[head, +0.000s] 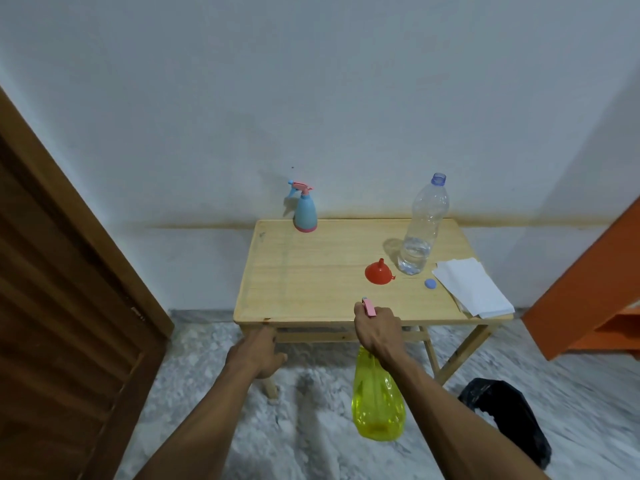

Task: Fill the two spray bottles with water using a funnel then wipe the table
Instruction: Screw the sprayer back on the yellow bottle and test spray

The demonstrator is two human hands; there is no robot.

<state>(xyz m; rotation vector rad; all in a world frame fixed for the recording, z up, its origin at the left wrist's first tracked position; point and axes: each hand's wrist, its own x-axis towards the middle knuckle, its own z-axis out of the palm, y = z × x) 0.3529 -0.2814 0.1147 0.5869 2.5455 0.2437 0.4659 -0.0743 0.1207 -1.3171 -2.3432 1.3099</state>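
One wooden table (311, 271) stood against the wall. Right hand (377, 329) gripped the yellow spray bottle (377, 403) by its head, off the near edge. Far right stood a water bottle (422, 226), uncapped; napkins (474, 287) lay right. Blue spray bottle (304, 211) stood far left. Left hand (258, 353) hung loosely curled, holding nothing. Red funnel (379, 271) sat upturned at centre-right.

left hand (258, 351): extended, fingers loosely curled, holding nothing | right hand (377, 329): raised, fingers gripping
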